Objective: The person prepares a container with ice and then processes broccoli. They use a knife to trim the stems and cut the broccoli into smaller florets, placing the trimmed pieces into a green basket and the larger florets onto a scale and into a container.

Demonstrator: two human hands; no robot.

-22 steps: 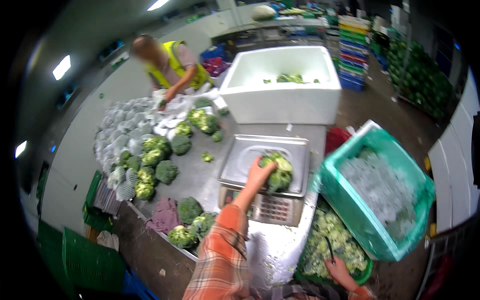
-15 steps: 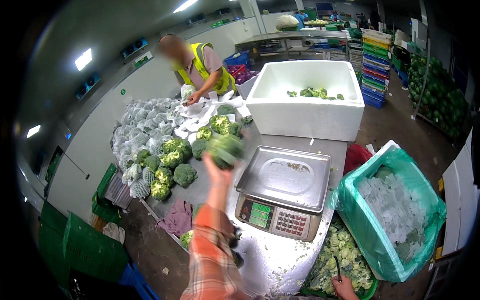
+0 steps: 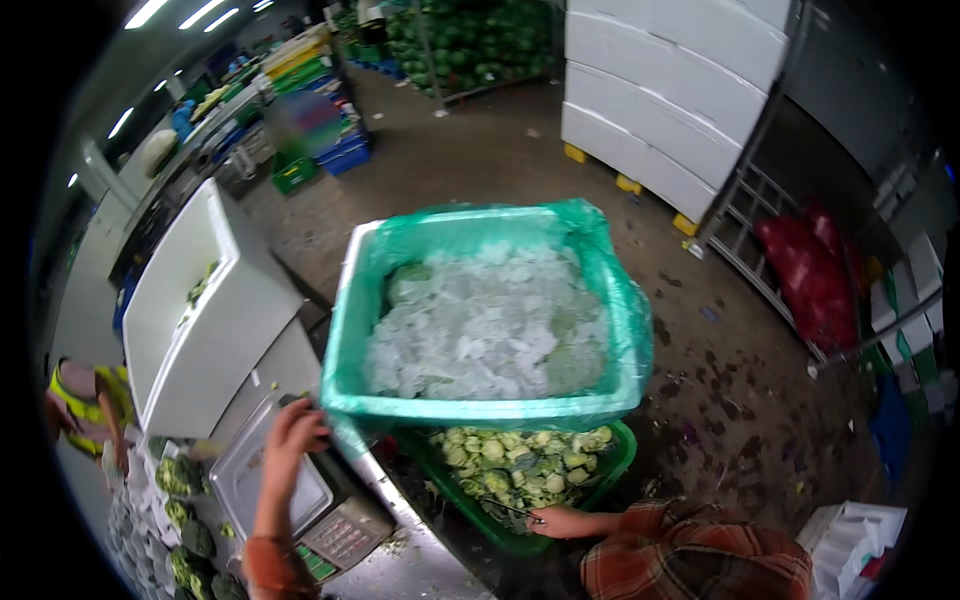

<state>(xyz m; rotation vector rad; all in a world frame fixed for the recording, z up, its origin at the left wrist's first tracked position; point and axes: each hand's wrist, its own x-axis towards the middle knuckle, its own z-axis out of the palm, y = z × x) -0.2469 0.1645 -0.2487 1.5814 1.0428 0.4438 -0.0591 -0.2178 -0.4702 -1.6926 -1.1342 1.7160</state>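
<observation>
My left hand (image 3: pixel 290 432) is over the steel weighing scale (image 3: pixel 330 520), beside the near left corner of a white foam box (image 3: pixel 480 408) lined with green plastic film. Its fingers are apart and slightly bent, with nothing visible in them. Crushed ice (image 3: pixel 490 330) fills the box, and green heads show dimly through it. My right hand (image 3: pixel 562 521) is closed on a thin, dark, knife-like tool (image 3: pixel 515 510), low over a green crate (image 3: pixel 622 455) of broccoli trimmings (image 3: pixel 530 465). Heads of broccoli (image 3: pixel 180 475) lie left of the scale.
A large white foam box (image 3: pixel 200 330) stands on the table's far left. Behind it, a co-worker in a yellow vest (image 3: pixel 92 400) is at the left edge. Stacked white boxes (image 3: pixel 660 100) stand at the back, with red sacks (image 3: pixel 810 275) on a metal rack at right. Scraps litter the floor (image 3: pixel 690 340).
The view has swung right, bringing the ice box to the middle. The broccoli has left my left hand, which is now beside that box. My right hand still grips the dark tool.
</observation>
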